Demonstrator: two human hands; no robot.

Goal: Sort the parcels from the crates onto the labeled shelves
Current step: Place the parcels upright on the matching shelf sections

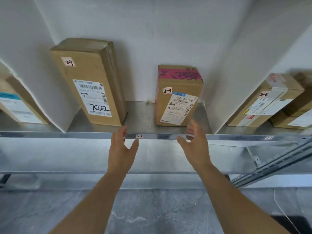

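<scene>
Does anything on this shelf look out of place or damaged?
Nothing stands out. The tall box and the pink-taped box stand upright in the middle bay, each tagged 2-3, like the shelf label. Black scribble crosses the pink tape.

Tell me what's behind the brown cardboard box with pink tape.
The plain white back wall shows above the pink-taped brown cardboard box; anything directly behind it is covered.

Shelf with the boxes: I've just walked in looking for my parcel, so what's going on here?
A person is sorting parcels onto a metal shelf. The left hand and right hand are open and empty at its front edge. In the bay ahead stand a tall box marked 7022 and a smaller box tagged 2-3, neither held. Other parcels sit in the side bays.
</scene>
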